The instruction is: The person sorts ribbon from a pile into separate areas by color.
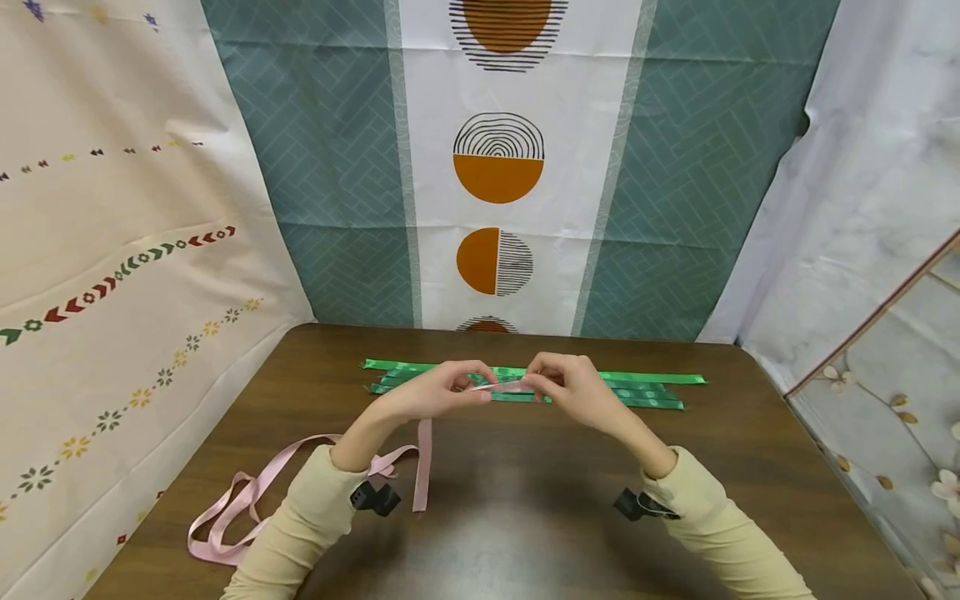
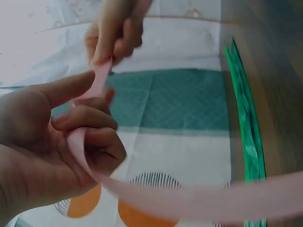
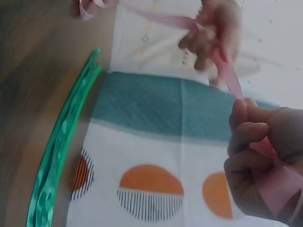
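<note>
Both hands are raised over the table, with a pink ribbon (image 1: 508, 387) stretched between them. My left hand (image 1: 437, 392) pinches it between thumb and fingers. In the left wrist view the ribbon also threads through the curled fingers (image 2: 102, 142) and trails off to the right. Opposite, my right hand (image 1: 573, 387) pinches the ribbon at its fingertips, and the right wrist view shows more of it lying across the palm. The ribbon's long tail loops down onto the table at the left. Behind the hands, several green ribbons (image 1: 652, 379) lie side by side.
The brown wooden table (image 1: 525, 500) is bounded by patterned cloth: a teal and white curtain (image 1: 330, 167) at the back, a cream cloth (image 1: 135, 292) at the left and a pale floral one (image 1: 885, 417) at the right.
</note>
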Motion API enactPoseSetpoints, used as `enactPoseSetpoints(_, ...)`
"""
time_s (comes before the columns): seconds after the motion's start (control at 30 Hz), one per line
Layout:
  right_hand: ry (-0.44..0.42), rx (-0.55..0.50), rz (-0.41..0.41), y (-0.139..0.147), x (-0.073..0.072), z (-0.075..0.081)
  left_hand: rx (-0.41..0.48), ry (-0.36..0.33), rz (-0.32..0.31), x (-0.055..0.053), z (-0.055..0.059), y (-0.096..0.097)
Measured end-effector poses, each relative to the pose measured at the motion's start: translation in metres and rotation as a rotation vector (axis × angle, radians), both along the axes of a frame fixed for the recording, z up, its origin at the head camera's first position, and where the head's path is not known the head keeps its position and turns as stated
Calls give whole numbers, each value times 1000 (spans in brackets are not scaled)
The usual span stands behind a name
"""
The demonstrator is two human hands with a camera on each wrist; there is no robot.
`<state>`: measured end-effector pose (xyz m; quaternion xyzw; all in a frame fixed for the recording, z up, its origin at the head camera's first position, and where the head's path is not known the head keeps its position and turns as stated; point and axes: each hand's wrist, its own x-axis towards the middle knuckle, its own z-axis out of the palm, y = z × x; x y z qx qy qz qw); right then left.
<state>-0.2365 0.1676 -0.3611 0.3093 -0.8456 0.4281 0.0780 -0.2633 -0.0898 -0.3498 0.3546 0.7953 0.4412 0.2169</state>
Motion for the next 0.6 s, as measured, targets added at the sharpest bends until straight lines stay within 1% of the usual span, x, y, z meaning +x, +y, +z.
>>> enactPoseSetpoints(0.07,-100,-5,-35,12,-3,2,22,2,-12,-3,-2,-3)
enactPoseSetpoints(0.13,-201,-23,-61,26,-6,2,42,-23,-10,-6,-5,-7)
enactPoseSetpoints(0.2,-289,-52,-67,42,-9,0,56,-59,5,-11,-8,-13)
enactPoseSetpoints(0.27,-358,-80,-70,57,-11,-3,58,-84,29,-16,-12,-19)
enactPoseSetpoints(0.33,-399,-89,-74,71,-13,-7,52,-82,60,-22,-18,-25)
enactPoseSetpoints(0.47,-456,-45,-101,97,-15,-14,21,-88,121,-33,-31,-41)
enactPoseSetpoints(0.53,-488,-14,-112,109,-17,-20,-8,-82,129,-38,-39,-48)
enactPoseSetpoints(0.6,-527,12,-120,120,-18,-27,-52,-102,130,-43,-49,-54)
